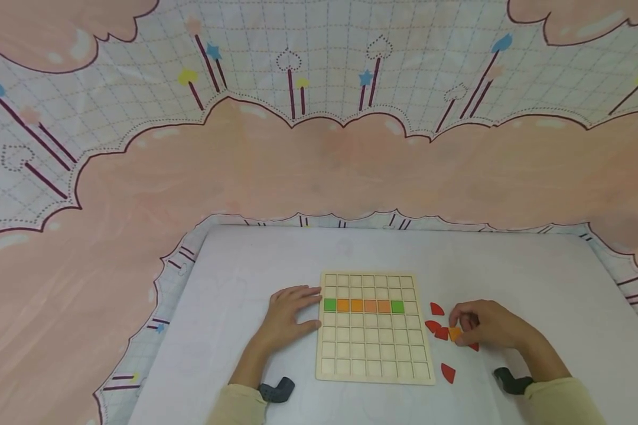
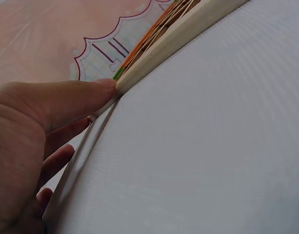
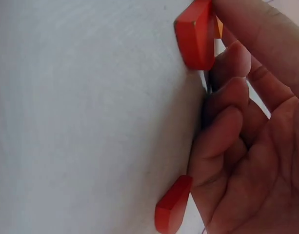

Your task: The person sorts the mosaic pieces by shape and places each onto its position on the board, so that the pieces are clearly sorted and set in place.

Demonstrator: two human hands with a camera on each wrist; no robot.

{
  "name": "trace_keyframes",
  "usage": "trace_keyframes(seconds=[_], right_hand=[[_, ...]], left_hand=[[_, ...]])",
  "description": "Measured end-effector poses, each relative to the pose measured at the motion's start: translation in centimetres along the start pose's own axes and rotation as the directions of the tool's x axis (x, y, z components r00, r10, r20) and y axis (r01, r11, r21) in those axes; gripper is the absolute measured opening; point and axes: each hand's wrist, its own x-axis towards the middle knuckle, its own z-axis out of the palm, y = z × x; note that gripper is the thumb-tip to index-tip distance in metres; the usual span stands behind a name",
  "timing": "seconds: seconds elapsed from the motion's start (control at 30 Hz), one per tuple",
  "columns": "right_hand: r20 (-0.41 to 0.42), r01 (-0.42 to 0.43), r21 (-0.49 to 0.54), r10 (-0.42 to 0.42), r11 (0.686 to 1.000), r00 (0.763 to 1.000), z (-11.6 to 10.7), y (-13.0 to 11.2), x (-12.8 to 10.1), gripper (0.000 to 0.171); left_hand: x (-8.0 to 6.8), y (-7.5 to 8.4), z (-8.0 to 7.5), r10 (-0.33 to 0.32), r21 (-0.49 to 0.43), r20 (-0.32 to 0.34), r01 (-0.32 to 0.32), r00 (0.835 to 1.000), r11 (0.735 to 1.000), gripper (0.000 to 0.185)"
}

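A wooden grid board (image 1: 374, 354) lies on the white table, its third row filled with a green tile (image 1: 329, 305), several orange tiles (image 1: 363, 306) and another green one. My left hand (image 1: 311, 307) rests flat against the board's left edge, fingers straight; in the left wrist view the thumb (image 2: 90, 92) touches the board's rim (image 2: 188, 29). To the board's right, my right hand (image 1: 457, 327) curls over an orange tile (image 1: 453, 334) and pinches it. Red quarter-round pieces (image 1: 437, 309) lie about it. In the right wrist view, one red piece (image 3: 195, 34) stands by the fingertips (image 3: 232, 58), with an orange tile (image 3: 218, 27) behind it.
One red piece (image 1: 447, 373) lies alone near the board's lower right corner, another (image 3: 171, 212) sits under my palm. The white table surface (image 1: 537, 277) is ringed by pink cloud-patterned cloth (image 1: 319, 171). Black wrist mounts (image 1: 276, 391) sit on both forearms.
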Motion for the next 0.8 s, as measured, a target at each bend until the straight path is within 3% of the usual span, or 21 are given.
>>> trace_keyframes(seconds=[0.2, 0.6, 0.8], right_hand=[[-0.068, -0.06, -0.014, 0.059, 0.998, 0.996, -0.09, 0.01, 0.55, 0.025], [-0.211, -0.178, -0.04, 0.166, 0.983, 0.963, 0.15, -0.23, 0.96, 0.024], [-0.233, -0.199, -0.043, 0.184, 0.979, 0.955, 0.1, -0.09, 1.02, 0.026]], left_hand=[[-0.04, 0.24, -0.29, -0.007, -0.007, 0.004, 0.007, 1.0, 1.0, 0.054], [0.04, 0.3, -0.28, 0.004, -0.014, 0.006, -0.004, 1.0, 1.0, 0.054], [0.05, 0.27, -0.3, -0.002, -0.011, 0.017, 0.002, 1.0, 1.0, 0.054]])
